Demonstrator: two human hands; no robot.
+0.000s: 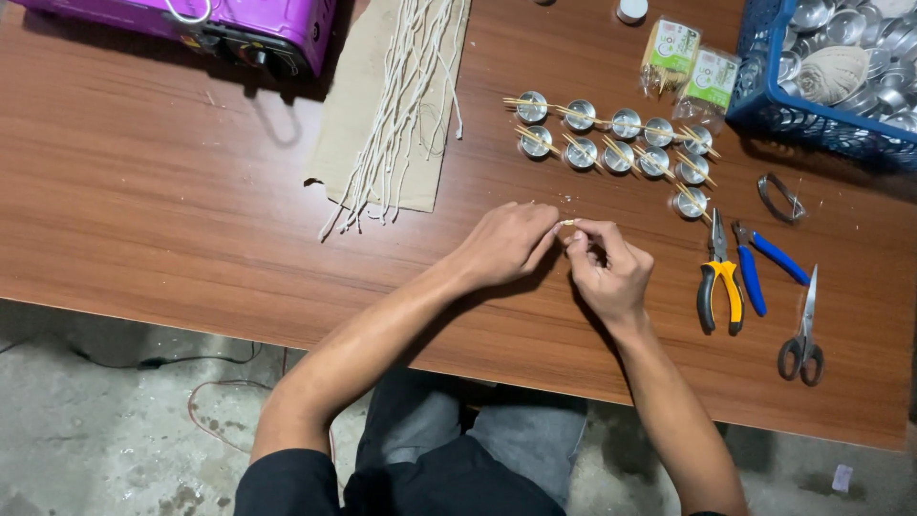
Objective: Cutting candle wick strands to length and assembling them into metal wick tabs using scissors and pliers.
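My left hand (506,244) and my right hand (605,269) meet fingertip to fingertip over the brown wooden table (172,201). Together they pinch a tiny pale piece (567,223), too small to identify. Just beyond my hands stand two rows of small round metal cups (611,143), with thin wooden sticks lying across them. A bundle of white wicks (401,105) lies on a strip of cardboard (358,124) to the left of the cups.
Yellow-handled pliers (718,287), blue-handled pliers (759,268) and grey scissors (804,334) lie right of my hands. A blue basket (764,105) of metal cups stands back right, two stick packets (688,67) beside it. A purple stove (239,24) sits back left.
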